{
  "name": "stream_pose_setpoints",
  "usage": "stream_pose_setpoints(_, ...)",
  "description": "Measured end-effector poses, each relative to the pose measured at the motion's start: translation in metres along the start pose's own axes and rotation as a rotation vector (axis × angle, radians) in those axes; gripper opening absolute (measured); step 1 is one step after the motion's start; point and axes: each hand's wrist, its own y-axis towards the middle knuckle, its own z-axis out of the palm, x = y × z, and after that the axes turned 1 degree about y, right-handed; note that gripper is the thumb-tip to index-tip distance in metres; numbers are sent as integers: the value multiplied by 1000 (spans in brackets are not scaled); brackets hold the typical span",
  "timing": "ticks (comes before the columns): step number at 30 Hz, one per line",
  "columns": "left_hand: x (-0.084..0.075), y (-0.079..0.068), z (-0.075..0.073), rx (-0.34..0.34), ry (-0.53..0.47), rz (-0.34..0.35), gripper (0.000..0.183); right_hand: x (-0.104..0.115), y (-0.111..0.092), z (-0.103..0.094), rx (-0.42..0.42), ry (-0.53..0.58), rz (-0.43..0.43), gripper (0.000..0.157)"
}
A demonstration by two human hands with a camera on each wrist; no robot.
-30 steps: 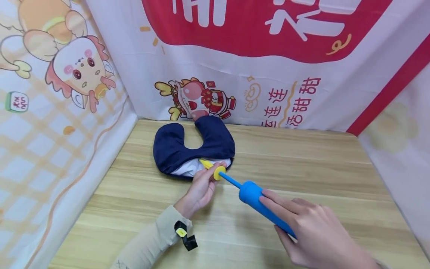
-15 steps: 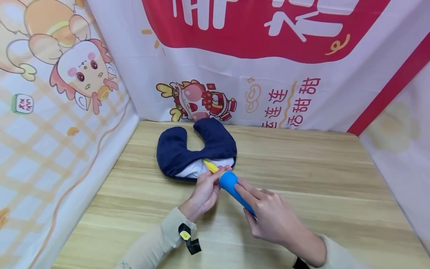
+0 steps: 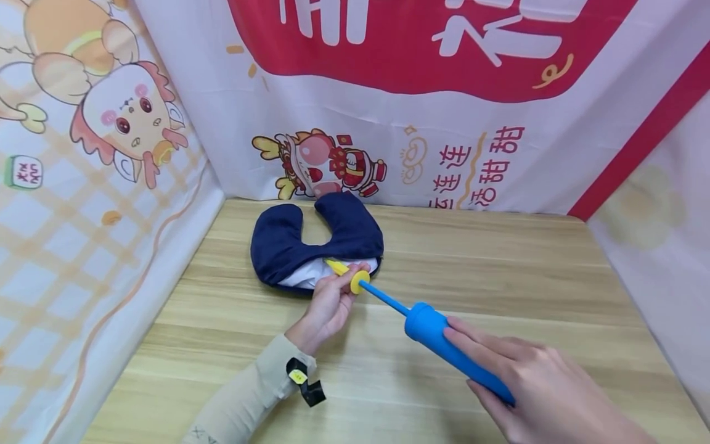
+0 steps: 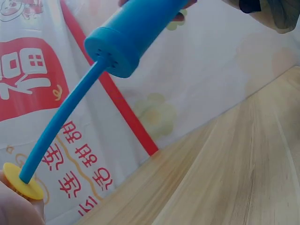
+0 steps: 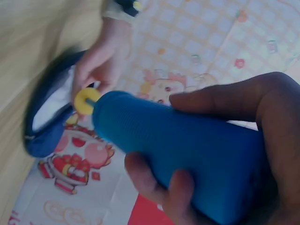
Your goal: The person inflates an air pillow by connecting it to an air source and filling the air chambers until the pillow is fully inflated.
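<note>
A navy U-shaped neck pillow (image 3: 274, 243) lies on the wooden table, its cover open along the near edge with a white inner part (image 3: 304, 275) showing. My left hand (image 3: 327, 308) rests at that opening and pinches the yellow end piece of a hand air pump. The yellow nozzle tip (image 3: 336, 266) points into the opening; whether it sits in a valve is hidden. A yellow disc (image 3: 360, 282) stands against my left fingers. From it a thin blue rod runs to the blue pump barrel (image 3: 444, 339), which my right hand (image 3: 546, 382) grips. The rod is drawn well out.
The wooden table (image 3: 488, 265) meets a printed white-and-red cloth (image 3: 410, 135) at the back. A checked cartoon cloth (image 3: 83, 246) stands along the left, and a pale cloth (image 3: 654, 246) along the right.
Half a second ago the barrel was pushed up against the left fingers. Now my right hand has drawn it back toward the lower right, exposing the rod again. The left hand keeps its grip.
</note>
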Motion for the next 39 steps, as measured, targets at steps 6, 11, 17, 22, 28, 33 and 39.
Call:
stream_pose_setpoints(6,9,-4,6,-28,-11,-3,32,12,29,13,-111,-33,-50,70)
stream_pose_setpoints(11,23,-7,6,-30,0,-43,35,9,58,55,-181,-16,-74,59)
stream_pose_setpoints(17,17,-4,8,29,-32,-24,28,-2,65,81,-180,9,-110,66)
stream_pose_setpoints(22,6,4,2,44,-29,-10,41,-12,40,57,-98,59,-104,76)
stream_pose_setpoints(28,1,8,-3,37,-43,-6,34,-17,2,20,-58,57,-87,65)
stream_pose_setpoints(33,2,4,1,50,-21,37,34,-11,-6,0,-79,-33,-36,66)
stream_pose_setpoints(39,12,-2,3,29,-6,78,42,6,27,23,-164,-62,-64,73)
